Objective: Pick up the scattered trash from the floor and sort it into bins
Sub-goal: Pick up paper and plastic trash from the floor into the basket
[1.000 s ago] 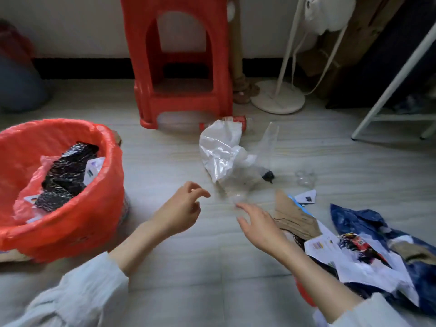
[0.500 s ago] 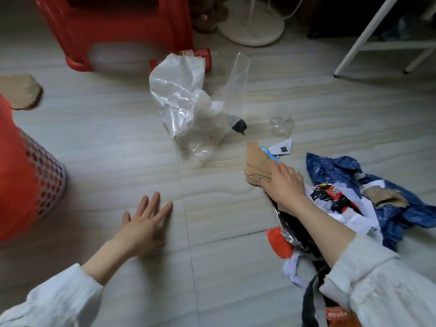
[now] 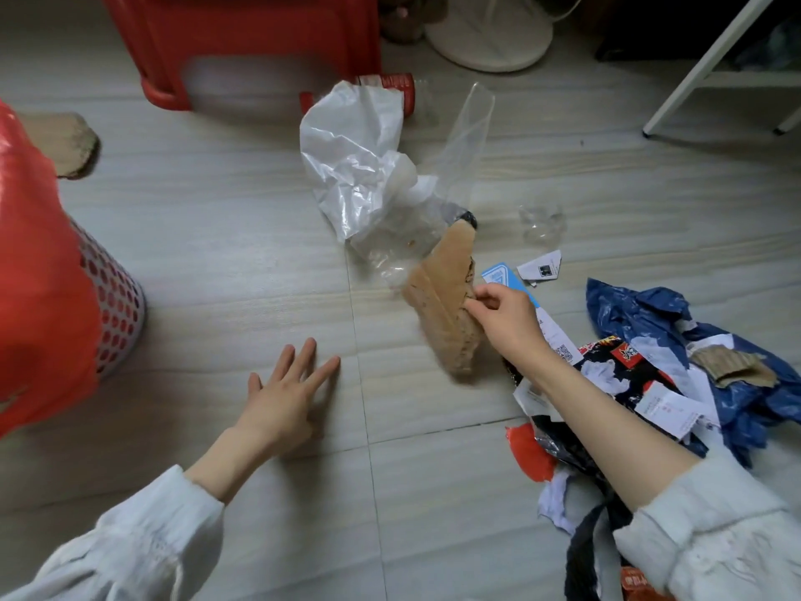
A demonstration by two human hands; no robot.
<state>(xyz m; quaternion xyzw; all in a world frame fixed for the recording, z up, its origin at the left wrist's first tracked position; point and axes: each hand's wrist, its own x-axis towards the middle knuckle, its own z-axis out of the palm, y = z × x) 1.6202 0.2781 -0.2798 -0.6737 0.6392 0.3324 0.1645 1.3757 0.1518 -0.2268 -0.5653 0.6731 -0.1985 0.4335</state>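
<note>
Half a second ago your right hand (image 3: 505, 316) lay flat on the cardboard (image 3: 442, 297); now your fingers pinch its near edge and the piece is tilted up off the floor (image 3: 216, 253), blurred with motion. So the pick is made, and what's left, by my reading, is carrying it across to the bin (image 3: 52, 275) at far left. Your right forearm reaches in over the wrapper pile (image 3: 650, 383), wrist bent toward the cardboard. Your left hand (image 3: 286, 392) has stayed where it was, fingers straight and spread, palm pressed on the floor, holding nothing and likely bracing you.
</note>
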